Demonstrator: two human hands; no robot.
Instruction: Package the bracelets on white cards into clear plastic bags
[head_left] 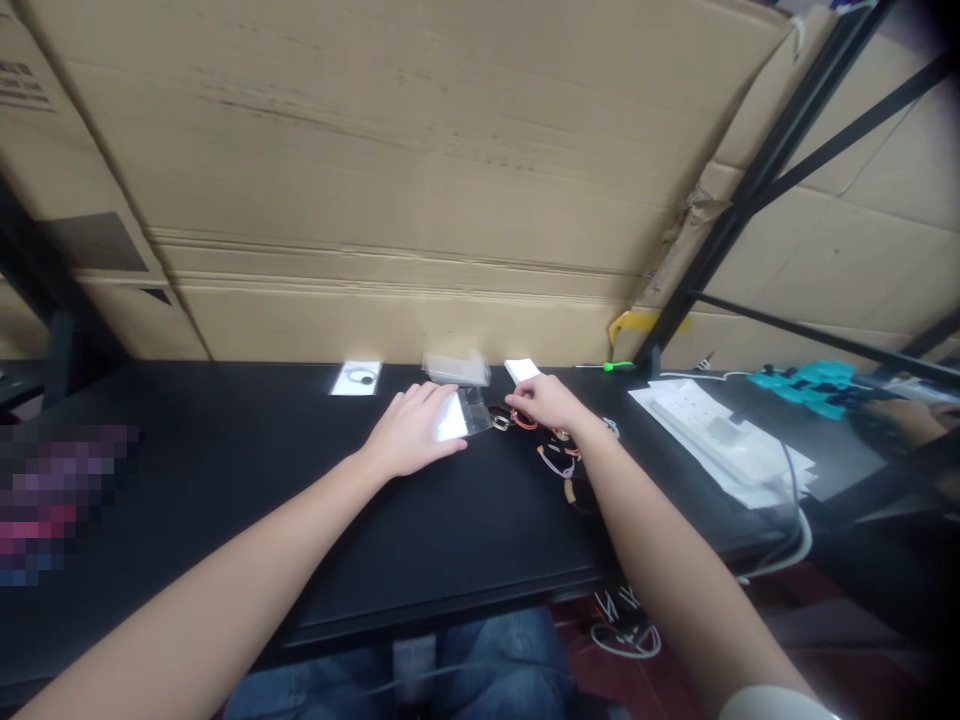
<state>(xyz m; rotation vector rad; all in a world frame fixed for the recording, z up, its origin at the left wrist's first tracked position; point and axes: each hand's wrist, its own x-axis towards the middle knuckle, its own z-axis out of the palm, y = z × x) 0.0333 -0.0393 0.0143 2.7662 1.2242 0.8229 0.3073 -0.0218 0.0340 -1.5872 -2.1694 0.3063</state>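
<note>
The left hand (411,430) is laid open upon a clear plastic sleeve (474,412) (thin, light and probably slippery, so best taken by its edge). The curled right hand (544,403) is held at small tangled cords (525,421), though whether they are grasped cannot be told; both lie on a black tabletop (300,520).

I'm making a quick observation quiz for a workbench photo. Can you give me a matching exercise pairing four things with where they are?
Column 1:
1. left hand
2. right hand
3. white sheets
4. teal pieces

Column 2:
A. over the coloured wires
B. far right, beyond the sheets
C. on a clear plastic sleeve
D. on the black table, right of the wires

Pairs: 1-C, 2-A, 3-D, 4-B
</note>
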